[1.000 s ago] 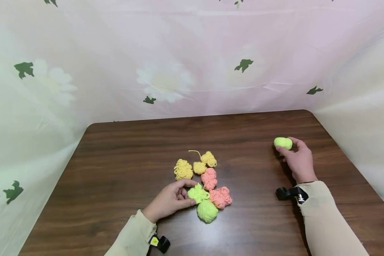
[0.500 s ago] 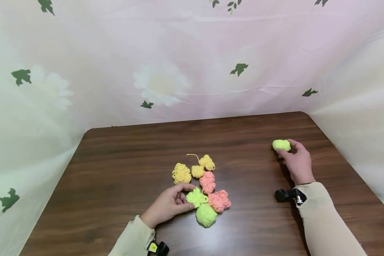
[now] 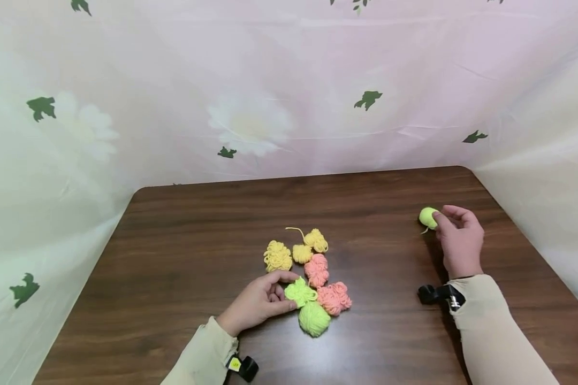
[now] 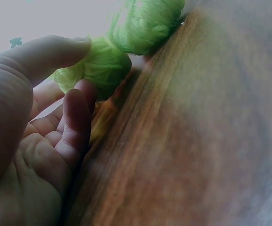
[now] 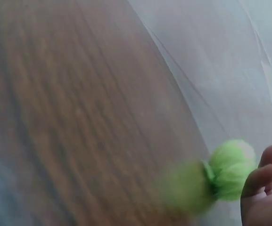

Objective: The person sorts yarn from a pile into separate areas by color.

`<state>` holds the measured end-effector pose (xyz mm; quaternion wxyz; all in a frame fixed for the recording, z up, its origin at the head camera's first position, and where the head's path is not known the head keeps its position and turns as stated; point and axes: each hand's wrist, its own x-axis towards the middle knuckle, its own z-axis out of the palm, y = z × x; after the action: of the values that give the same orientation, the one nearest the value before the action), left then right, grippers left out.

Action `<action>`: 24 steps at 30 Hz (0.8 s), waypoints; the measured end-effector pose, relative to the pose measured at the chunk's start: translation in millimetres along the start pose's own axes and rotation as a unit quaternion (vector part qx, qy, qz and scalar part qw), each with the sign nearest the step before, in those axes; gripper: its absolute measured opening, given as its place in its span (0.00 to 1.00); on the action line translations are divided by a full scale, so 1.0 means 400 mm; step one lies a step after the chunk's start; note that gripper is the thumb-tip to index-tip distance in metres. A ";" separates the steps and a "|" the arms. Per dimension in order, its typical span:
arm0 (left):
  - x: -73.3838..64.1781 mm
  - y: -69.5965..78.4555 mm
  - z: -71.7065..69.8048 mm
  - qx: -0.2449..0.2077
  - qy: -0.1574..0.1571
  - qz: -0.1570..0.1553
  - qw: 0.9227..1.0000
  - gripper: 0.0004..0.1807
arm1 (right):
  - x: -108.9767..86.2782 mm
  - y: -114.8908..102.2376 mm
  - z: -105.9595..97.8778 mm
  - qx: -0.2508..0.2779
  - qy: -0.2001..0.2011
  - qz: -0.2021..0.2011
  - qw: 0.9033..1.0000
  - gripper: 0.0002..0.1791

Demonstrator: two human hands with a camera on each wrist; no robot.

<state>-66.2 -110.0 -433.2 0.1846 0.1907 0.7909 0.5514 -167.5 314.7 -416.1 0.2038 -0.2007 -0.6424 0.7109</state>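
Only its wrist view suggests the right hand [image 3: 461, 243] pinches a two-lobed bundle [image 5: 234, 172]. Left hand [image 3: 259, 301] pinches yarn [image 3: 299, 292] beside two pink clumps [image 3: 335, 298].

The table [image 3: 380, 256] is offering a near-to-far lane between the yarn [image 3: 316, 269] and the right hand [image 3: 462, 241], while the left hand [image 3: 260, 302] and yarn are blocking the middle and a curtain [image 3: 313, 107] is walling the far edge.

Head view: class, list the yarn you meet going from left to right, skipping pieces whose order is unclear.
Leftmost yellow clump → small yellow clump → nearer pink clump → green yarn at the right hand.
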 end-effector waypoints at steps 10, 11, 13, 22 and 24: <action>-0.005 0.001 -0.005 -0.005 -0.001 -0.007 1.000 0.26 | -0.095 -0.042 0.060 -0.128 -0.183 -0.114 0.968 0.11; -0.008 -0.001 -0.006 -0.003 0.000 -0.009 1.000 0.26 | -0.107 -0.042 0.069 -0.141 -0.198 -0.125 0.962 0.11; -0.015 -0.003 -0.009 0.001 0.003 -0.010 1.000 0.25 | -0.128 -0.041 0.085 -0.158 -0.224 -0.138 0.952 0.12; -0.007 0.002 -0.001 -0.010 0.001 0.001 1.000 0.26 | -0.194 -0.071 0.108 -0.170 -0.288 -0.157 0.929 0.09; -0.004 0.005 -0.001 -0.011 0.001 0.002 1.000 0.26 | -0.206 -0.078 0.116 -0.166 -0.302 -0.164 0.924 0.08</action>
<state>-64.8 -110.5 -431.2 0.1843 0.1897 0.7849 0.5603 -122.8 233.8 -378.9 0.0779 0.1007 -0.8063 0.5777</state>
